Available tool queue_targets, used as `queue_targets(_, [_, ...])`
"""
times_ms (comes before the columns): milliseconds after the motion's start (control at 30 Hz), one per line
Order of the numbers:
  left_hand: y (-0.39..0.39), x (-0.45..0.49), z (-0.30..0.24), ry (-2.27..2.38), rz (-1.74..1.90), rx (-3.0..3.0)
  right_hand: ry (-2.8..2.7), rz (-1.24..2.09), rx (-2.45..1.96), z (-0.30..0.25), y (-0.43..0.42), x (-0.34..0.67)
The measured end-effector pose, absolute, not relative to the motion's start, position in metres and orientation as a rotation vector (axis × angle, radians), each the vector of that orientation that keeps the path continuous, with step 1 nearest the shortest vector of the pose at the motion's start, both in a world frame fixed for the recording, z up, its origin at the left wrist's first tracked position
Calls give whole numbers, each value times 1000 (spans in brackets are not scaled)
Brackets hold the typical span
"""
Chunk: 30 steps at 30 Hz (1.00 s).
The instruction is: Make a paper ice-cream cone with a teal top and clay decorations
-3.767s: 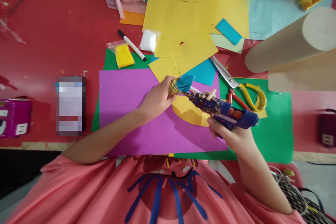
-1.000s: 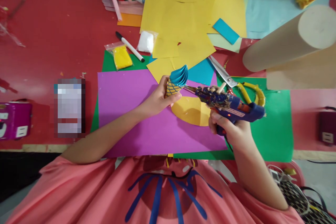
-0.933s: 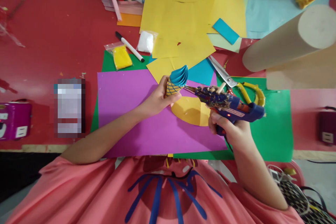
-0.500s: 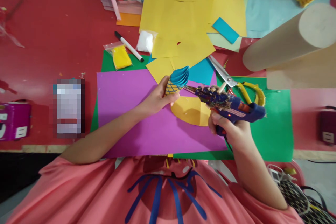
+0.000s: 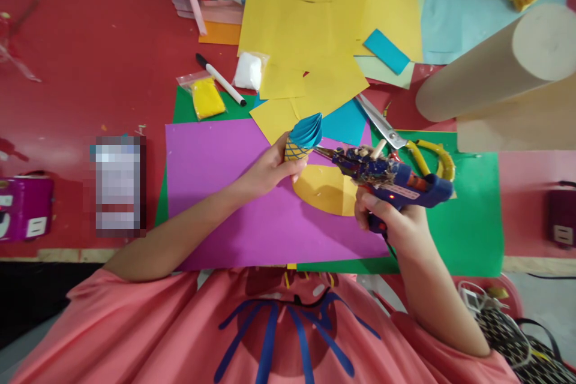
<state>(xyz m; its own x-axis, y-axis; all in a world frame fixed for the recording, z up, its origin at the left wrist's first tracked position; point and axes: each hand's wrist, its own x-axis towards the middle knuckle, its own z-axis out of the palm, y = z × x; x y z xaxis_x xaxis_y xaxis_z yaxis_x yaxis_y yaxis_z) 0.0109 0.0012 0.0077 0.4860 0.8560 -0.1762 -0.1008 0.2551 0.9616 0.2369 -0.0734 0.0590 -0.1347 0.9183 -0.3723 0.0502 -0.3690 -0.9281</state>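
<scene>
Between the thumb and fingers of my left hand (image 5: 272, 168) is a paper ice cream cone (image 5: 305, 137), with folded blue paper on top and a yellow cone marked with crossing dark lines. My right hand (image 5: 398, 219) is wrapped round the handle of a blue glue gun (image 5: 387, 177), its small red light lit. Dried glue and scraps crust the gun's front. Its nozzle points left and reaches the cone's right side; whether it touches cannot be told. Below them a rounded yellow paper piece (image 5: 326, 191) lies on the purple sheet (image 5: 225, 222).
Yellow-handled scissors (image 5: 389, 132) lie behind the glue gun. A thick cardboard tube (image 5: 486, 63) is at right. Farther back are yellow sheets (image 5: 315, 24), a marker (image 5: 220, 79), and bags of yellow (image 5: 207, 98) and white material (image 5: 249, 71). A blurred-out rectangle (image 5: 117, 186) is at left.
The glue gun has shifted slightly left along with my right hand. The paper cone has tilted and moved a touch left, while my left hand keeps its hold.
</scene>
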Motion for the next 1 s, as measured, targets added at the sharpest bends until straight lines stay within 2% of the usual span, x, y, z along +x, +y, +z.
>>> queue_targets(500, [1,9,16,771,722,951,-1182,1557,-1432,54,-73,239])
queue_targets(1000, [0,5,16,657,691,762,-1011,1635,-1351,54,-74,239])
